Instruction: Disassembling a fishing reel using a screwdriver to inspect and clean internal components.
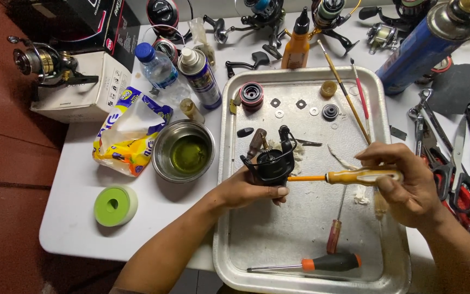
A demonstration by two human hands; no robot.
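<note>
Left hand clamps black reel body steady over metal tray; right hand grips yellow-handled screwdriver, tip driven into reel side.

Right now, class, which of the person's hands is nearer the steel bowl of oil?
Left. The left hand sits just right of the steel bowl, holding the black reel body; the right hand is far across the tray.

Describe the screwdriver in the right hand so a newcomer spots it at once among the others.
Start at the large metal tray in the middle of the white table. Above it, the right hand holds an amber-handled screwdriver level, its orange shaft pointing at the black reel body in the left hand. The other two screwdrivers lie flat on the tray: one black-and-orange, one red-handled.
</note>
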